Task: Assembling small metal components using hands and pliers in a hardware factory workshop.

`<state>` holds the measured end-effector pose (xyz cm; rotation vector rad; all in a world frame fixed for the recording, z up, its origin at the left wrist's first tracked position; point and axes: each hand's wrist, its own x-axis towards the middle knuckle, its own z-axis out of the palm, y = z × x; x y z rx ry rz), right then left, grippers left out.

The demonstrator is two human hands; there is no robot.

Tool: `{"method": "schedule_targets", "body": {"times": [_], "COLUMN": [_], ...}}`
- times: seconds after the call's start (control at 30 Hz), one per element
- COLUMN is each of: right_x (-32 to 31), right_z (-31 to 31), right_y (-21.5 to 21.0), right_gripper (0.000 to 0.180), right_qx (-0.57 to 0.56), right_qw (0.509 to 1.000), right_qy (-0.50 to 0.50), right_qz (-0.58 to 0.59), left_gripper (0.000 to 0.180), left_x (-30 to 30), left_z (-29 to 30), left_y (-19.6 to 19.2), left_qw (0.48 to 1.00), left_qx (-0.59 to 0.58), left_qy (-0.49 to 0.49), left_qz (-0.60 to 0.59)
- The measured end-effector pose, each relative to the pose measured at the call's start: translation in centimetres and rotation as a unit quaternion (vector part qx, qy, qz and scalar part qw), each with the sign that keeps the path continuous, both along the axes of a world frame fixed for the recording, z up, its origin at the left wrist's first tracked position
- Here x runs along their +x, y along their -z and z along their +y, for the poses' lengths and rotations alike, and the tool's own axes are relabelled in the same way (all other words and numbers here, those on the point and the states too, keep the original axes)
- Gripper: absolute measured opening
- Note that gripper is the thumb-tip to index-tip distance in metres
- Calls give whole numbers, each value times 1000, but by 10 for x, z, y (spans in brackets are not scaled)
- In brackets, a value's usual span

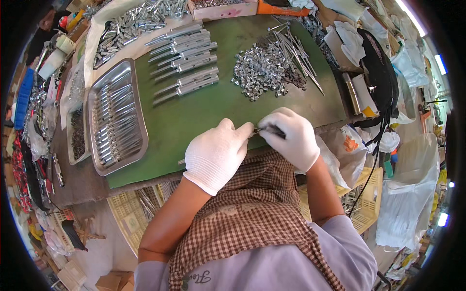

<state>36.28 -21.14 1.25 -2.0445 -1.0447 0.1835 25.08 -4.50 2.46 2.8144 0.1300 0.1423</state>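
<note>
Both my hands wear white gloves and meet at the near edge of a green mat [204, 111]. My left hand [216, 153] and my right hand [291, 136] pinch a small metal part [257, 130] between their fingertips. The part is mostly hidden by the fingers. A heap of small shiny metal pieces [259, 70] lies just beyond my hands, with thin metal rods [296, 48] beside it. Rows of longer metal assemblies [187, 60] lie at the mat's far left.
A steel tray [97, 145] holding several metal assemblies sits left of the mat. More loose metal parts [131, 24] lie on white sheeting at the back left. Plastic bags, white gloves and a black strap [383, 82] crowd the right. Yellow crates [128, 218] stand below the table.
</note>
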Motion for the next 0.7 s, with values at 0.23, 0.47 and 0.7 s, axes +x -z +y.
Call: {"method": "schedule_targets", "body": {"times": [0.23, 0.47, 0.7], "right_x": [-5, -9, 7], "right_z": [7, 12, 11], "right_y": [1, -14, -11], "right_gripper": [13, 15, 17], "right_qx": [-69, -184, -204], "right_qw": [996, 980, 979], "right_qy": [12, 21, -8], "right_qz": [-63, -75, -19], "left_gripper": [21, 22, 28], "left_x": [-1, -4, -2], "left_z": [1, 0, 4], "left_y": [-2, 3, 8], "left_qw": [1000, 1000, 998], "left_qx": [-12, -4, 39], "left_qy": [-2, 10, 39], "left_qz": [10, -19, -5]}}
